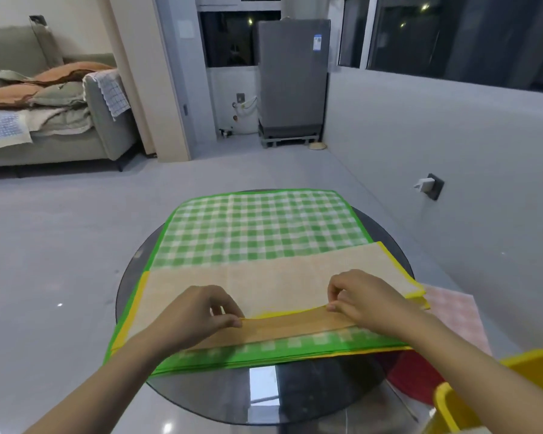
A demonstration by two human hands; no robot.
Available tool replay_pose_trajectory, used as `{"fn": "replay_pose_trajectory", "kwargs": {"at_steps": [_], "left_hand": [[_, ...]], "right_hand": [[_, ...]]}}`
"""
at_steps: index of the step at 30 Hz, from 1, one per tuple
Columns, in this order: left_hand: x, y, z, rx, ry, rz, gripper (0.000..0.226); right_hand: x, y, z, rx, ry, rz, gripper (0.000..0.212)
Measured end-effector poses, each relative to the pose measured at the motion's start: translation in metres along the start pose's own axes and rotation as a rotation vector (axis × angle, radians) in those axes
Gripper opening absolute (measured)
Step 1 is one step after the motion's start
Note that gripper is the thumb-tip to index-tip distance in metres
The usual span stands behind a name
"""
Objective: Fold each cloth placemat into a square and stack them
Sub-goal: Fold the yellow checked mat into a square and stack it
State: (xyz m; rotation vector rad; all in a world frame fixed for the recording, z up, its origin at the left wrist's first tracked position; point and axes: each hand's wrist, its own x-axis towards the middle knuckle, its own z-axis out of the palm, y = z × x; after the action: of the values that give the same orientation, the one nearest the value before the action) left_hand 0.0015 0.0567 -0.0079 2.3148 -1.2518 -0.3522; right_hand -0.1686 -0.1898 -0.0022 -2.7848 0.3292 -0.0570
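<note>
Placemats are stacked on a round dark glass table [295, 399]. A beige, yellow-edged placemat [264, 285] is spread across a green checked placemat [257, 230], and its near edge is lifted — pinched by the left hand [198, 311] and the right hand [364, 296]. A pink checked cloth [455, 314] lies just right. A yellow bin [449, 405] is seen at lower right — its contents are hidden. A blue label on the grey appliance [292, 76] cannot be read.
</note>
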Motion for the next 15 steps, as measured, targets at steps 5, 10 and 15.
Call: {"fn": "replay_pose_trajectory", "kwargs": {"at_steps": [5,10,15], "left_hand": [[0.003,-0.008,0.013,0.116,-0.147,0.086,0.003],[0.007,-0.012,0.013,0.132,-0.205,0.1,0.011],[0.017,-0.009,0.024,0.115,-0.082,0.137,0.037]], "right_hand": [[-0.006,0.005,0.018,-0.075,-0.032,-0.053,0.014],[-0.006,0.011,0.029,-0.047,-0.046,-0.084,0.017],[-0.003,0.013,0.034,-0.042,0.051,-0.071,0.022]]}}
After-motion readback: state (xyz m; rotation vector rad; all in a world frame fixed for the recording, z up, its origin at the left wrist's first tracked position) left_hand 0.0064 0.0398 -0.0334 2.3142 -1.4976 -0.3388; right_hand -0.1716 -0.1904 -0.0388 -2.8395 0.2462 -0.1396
